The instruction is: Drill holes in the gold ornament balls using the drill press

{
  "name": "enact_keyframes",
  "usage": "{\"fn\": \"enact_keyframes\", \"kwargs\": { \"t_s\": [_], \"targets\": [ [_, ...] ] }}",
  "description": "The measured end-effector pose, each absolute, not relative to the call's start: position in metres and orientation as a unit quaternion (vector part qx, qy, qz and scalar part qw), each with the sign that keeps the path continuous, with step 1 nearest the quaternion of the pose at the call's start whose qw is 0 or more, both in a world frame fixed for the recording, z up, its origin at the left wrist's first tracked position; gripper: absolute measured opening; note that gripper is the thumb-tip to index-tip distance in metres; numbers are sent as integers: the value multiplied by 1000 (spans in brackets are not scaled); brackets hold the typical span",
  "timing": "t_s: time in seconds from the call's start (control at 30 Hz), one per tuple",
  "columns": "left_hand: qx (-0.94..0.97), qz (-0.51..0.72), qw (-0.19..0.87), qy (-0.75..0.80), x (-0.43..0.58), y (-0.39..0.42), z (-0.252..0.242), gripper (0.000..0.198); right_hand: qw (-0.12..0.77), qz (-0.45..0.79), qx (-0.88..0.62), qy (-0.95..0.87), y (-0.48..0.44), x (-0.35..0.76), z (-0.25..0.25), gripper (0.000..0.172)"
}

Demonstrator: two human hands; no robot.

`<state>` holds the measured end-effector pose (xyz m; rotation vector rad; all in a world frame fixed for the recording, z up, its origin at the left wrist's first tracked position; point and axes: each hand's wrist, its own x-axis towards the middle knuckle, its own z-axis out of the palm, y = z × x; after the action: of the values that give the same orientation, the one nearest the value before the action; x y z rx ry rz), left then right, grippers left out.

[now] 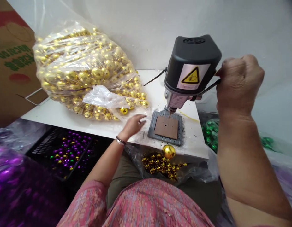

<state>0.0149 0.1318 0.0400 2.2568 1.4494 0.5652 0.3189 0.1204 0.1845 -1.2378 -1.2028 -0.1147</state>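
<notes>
My right hand [239,83] is closed around the end of the black lever [211,86] of a small bench drill press [193,69]. Below the drill bit [169,116] lies a brown square board [167,126] with a small hole, on the grey base plate [181,132]. No ball sits on the board. My left hand [134,125] hovers just left of the base, fingers curved and slightly apart, with nothing seen in them. A shiny gold ball [169,152] shows at the table's front edge, above gold balls [160,164] in a plastic bag at my lap; whether it touches anything I cannot tell.
A big clear bag of gold balls [98,74] covers the left of the white table [150,75]. Below it stands a black crate [45,142] with purple, green and gold balls. A cardboard box [13,72] is far left; green balls [211,132] lie at right.
</notes>
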Motion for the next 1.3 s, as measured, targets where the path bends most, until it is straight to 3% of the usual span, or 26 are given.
{"fn": "enact_keyframes", "kwargs": {
  "t_s": [0.17, 0.33, 0.43, 0.57, 0.67, 0.73, 1.3],
  "targets": [
    [701, 77, 15, 709, -25, 202, 51, 38, 625, -54, -584, -516, 117, 315, 188, 37],
    [702, 66, 16, 709, -32, 209, 42, 37, 620, -45, -583, -523, 112, 310, 190, 34],
    [730, 168, 143, 647, -29, 186, 36, 44, 619, -35, -585, -523, 111, 309, 191, 33],
    [645, 373, 482, 460, -11, 142, 31, 64, 614, -23, -599, -512, 110, 303, 194, 31],
    [533, 406, 638, 380, 14, 121, 29, 61, 616, -8, -612, -495, 107, 297, 200, 32],
    [492, 405, 675, 372, 32, 118, 28, 56, 615, 7, -625, -480, 106, 294, 207, 34],
    [749, 207, 361, 515, 95, 133, 38, 56, 570, 69, -680, -457, 119, 294, 231, 45]
  ]
}}
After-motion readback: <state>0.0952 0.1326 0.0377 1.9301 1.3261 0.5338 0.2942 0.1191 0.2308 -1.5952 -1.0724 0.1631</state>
